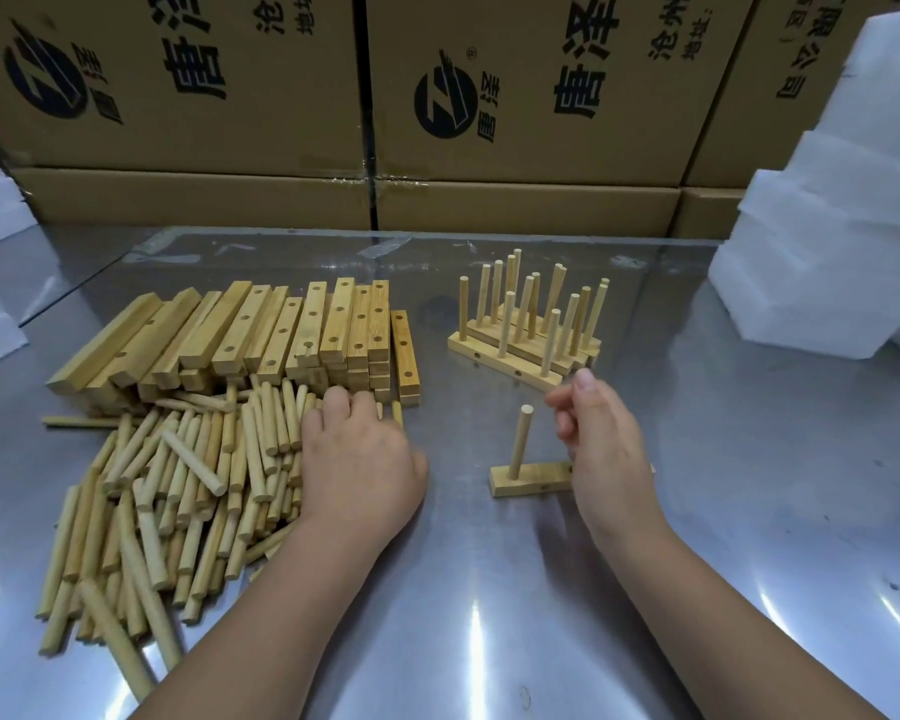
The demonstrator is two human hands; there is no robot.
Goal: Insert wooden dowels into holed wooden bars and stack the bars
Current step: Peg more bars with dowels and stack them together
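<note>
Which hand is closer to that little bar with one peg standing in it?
Right. The right hand covers the bar at its right end; the left hand is farther left, on the dowel pile.

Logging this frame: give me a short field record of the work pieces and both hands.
Left hand: rests on pile of loose pale wooden dowels; grip unclear
Right hand: loosely curled, empty, hiding right end of short holed wooden bar
Bar in progress: one upright dowel inserted
Finished: bars with upright dowels, behind it
Stock: stacked holed wooden bars, left
</note>
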